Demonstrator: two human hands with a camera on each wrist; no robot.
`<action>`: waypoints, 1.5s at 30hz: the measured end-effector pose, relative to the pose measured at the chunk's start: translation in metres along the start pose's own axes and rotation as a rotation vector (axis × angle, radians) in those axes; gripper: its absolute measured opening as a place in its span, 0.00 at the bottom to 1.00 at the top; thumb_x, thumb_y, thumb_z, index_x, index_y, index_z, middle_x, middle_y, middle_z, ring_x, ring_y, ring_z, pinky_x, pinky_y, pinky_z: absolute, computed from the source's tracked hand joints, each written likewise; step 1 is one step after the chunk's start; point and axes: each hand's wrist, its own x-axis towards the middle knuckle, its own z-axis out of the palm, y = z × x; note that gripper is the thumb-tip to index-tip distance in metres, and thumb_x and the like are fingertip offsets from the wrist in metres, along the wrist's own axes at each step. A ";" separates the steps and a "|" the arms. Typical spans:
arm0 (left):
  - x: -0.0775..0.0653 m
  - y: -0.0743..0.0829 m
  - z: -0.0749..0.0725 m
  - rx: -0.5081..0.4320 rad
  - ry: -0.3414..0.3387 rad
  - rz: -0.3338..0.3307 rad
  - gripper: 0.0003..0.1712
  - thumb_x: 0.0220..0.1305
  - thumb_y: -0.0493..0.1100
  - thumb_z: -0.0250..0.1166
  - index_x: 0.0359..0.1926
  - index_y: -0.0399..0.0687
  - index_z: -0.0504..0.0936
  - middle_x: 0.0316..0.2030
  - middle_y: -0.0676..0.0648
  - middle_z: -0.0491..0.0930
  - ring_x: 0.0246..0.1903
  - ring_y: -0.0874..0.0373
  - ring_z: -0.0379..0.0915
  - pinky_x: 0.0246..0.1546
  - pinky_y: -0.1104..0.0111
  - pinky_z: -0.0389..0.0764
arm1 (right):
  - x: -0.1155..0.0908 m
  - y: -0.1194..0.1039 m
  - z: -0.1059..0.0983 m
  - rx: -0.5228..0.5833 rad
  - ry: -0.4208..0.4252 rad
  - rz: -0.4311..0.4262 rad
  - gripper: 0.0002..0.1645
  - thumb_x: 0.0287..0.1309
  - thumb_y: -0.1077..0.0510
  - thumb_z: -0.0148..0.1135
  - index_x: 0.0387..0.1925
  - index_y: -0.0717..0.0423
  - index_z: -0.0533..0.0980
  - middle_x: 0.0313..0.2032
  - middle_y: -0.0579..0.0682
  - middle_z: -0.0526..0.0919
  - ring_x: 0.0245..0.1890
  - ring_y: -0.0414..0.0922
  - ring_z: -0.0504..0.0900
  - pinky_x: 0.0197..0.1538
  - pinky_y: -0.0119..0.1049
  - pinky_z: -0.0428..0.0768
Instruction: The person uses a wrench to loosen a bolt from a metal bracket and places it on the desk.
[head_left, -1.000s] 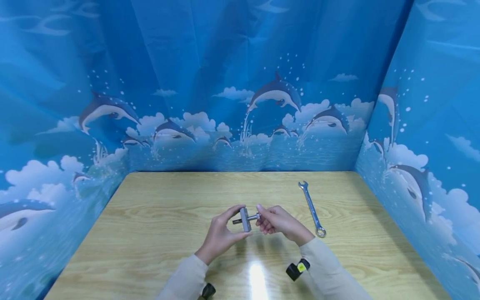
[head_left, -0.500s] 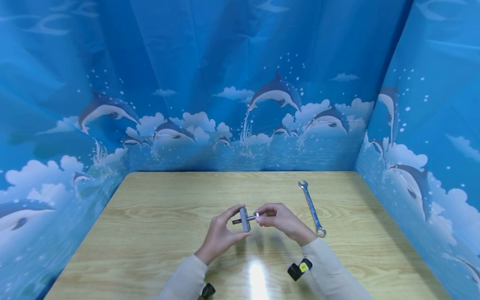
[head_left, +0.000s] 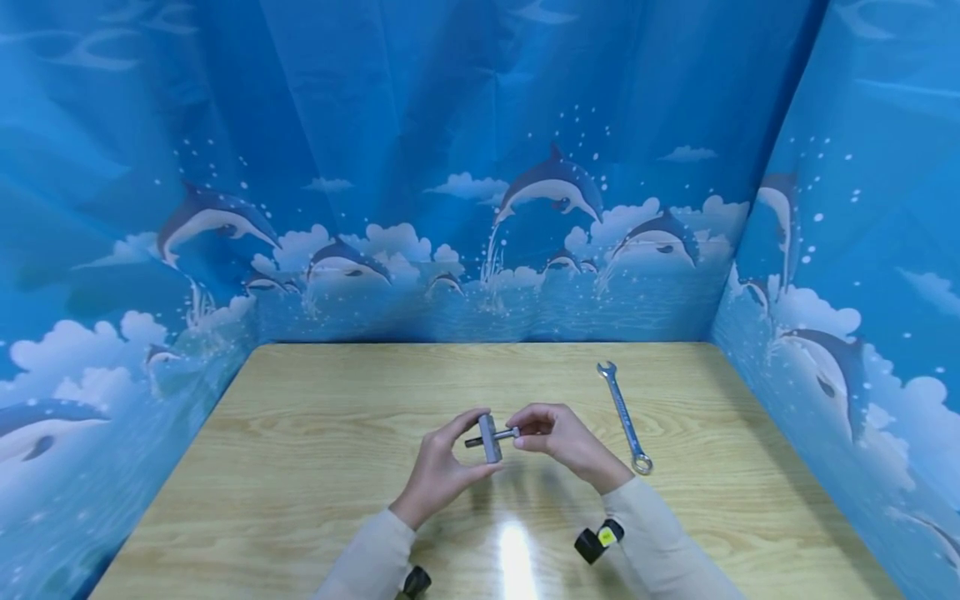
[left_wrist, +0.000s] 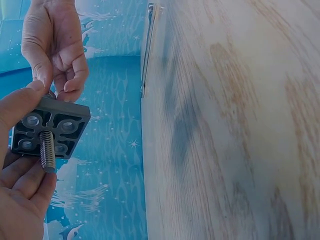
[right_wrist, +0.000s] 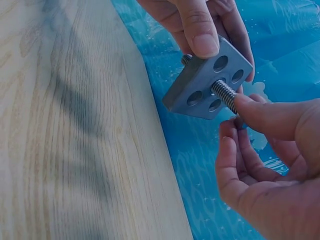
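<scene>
Above the table, my left hand (head_left: 438,471) holds a square grey metal plate (head_left: 490,439) by opposite edges, thumb below and fingers above in the head view. The plate has several round holes near its corners. Through its centre runs a threaded bolt (right_wrist: 225,94), sticking out on both sides. My right hand (head_left: 573,446) pinches the bolt's head end between thumb and fingers; in the right wrist view the fingertips mostly hide the head. The bolt's far threaded end (left_wrist: 47,152) points out of the plate's ribbed face in the left wrist view.
A combination wrench (head_left: 624,421) lies on the wood-grain table (head_left: 337,417), right of my right hand. Blue dolphin-printed curtains (head_left: 420,208) stand behind the table and along both sides.
My right hand has turned at the wrist, its fingers shifting from curled under with the thumb up to reaching over the bolt head. The left hand and plate have stayed nearly still.
</scene>
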 end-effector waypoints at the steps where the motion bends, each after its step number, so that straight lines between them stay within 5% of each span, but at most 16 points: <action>1: 0.000 0.000 0.000 -0.002 -0.002 -0.003 0.43 0.40 0.38 0.80 0.61 0.54 0.73 0.57 0.50 0.78 0.57 0.54 0.74 0.59 0.58 0.76 | 0.000 0.001 0.000 0.003 -0.007 -0.003 0.20 0.56 0.62 0.67 0.50 0.63 0.77 0.43 0.52 0.82 0.43 0.45 0.80 0.49 0.38 0.83; 11: 0.001 0.001 -0.001 -0.004 -0.005 0.008 0.43 0.38 0.37 0.80 0.60 0.50 0.74 0.57 0.48 0.78 0.57 0.54 0.74 0.60 0.62 0.75 | 0.003 0.005 -0.003 0.036 -0.071 0.050 0.34 0.68 0.42 0.51 0.56 0.70 0.71 0.47 0.60 0.81 0.47 0.53 0.81 0.56 0.43 0.81; 17: 0.000 0.001 0.000 0.015 -0.014 0.007 0.43 0.38 0.38 0.80 0.60 0.43 0.74 0.57 0.45 0.78 0.57 0.53 0.74 0.60 0.62 0.75 | 0.002 0.005 -0.002 0.048 -0.085 0.132 0.36 0.69 0.38 0.46 0.41 0.71 0.77 0.32 0.53 0.83 0.31 0.44 0.83 0.45 0.43 0.86; 22: 0.001 0.001 0.000 0.025 -0.017 0.010 0.43 0.39 0.39 0.80 0.60 0.45 0.74 0.57 0.46 0.78 0.57 0.53 0.74 0.61 0.62 0.75 | 0.001 0.003 0.000 0.034 -0.112 0.160 0.38 0.67 0.35 0.46 0.34 0.70 0.78 0.23 0.48 0.80 0.23 0.39 0.79 0.31 0.32 0.82; 27: 0.000 0.000 0.000 0.021 -0.011 0.013 0.43 0.39 0.39 0.80 0.60 0.49 0.74 0.57 0.47 0.78 0.57 0.54 0.74 0.61 0.63 0.75 | 0.002 0.003 -0.001 0.010 -0.096 0.156 0.34 0.65 0.39 0.54 0.37 0.70 0.78 0.23 0.47 0.80 0.23 0.39 0.78 0.30 0.31 0.80; 34: -0.001 -0.001 0.000 0.017 -0.006 0.014 0.43 0.39 0.39 0.80 0.61 0.52 0.74 0.57 0.48 0.78 0.57 0.55 0.74 0.61 0.62 0.75 | 0.003 0.004 -0.003 -0.038 -0.019 0.131 0.20 0.59 0.50 0.66 0.46 0.61 0.80 0.34 0.53 0.84 0.34 0.44 0.81 0.47 0.48 0.83; 45: -0.002 -0.002 0.000 0.003 -0.005 0.005 0.44 0.39 0.39 0.80 0.61 0.54 0.73 0.57 0.49 0.78 0.57 0.54 0.74 0.60 0.60 0.76 | 0.002 0.005 -0.001 -0.031 0.037 0.056 0.20 0.52 0.60 0.70 0.49 0.57 0.80 0.41 0.52 0.83 0.40 0.44 0.81 0.48 0.38 0.84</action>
